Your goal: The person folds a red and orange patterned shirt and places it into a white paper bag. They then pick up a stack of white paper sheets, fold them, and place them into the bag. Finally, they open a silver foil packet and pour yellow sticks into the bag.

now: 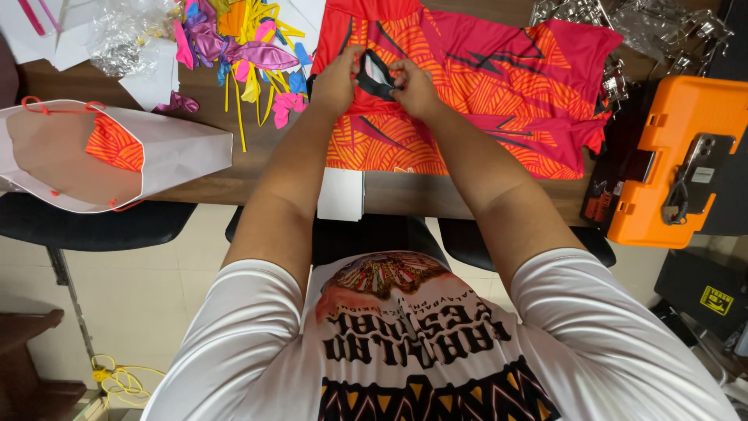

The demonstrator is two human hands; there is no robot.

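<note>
Matt cloth jersey (467,86) (smooth weave), glossy plastic toolbox (662,156), wooden table (234,175).

A craft workroom: balloons (241,47) left of the hands, orange toolbox (670,156) right, on a wooden counter (234,168).

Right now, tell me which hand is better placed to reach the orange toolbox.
Probably the right hand. Both hands pinch the black collar of the red-orange jersey, but the orange toolbox lies on the right; the left hand would cross over.
</note>
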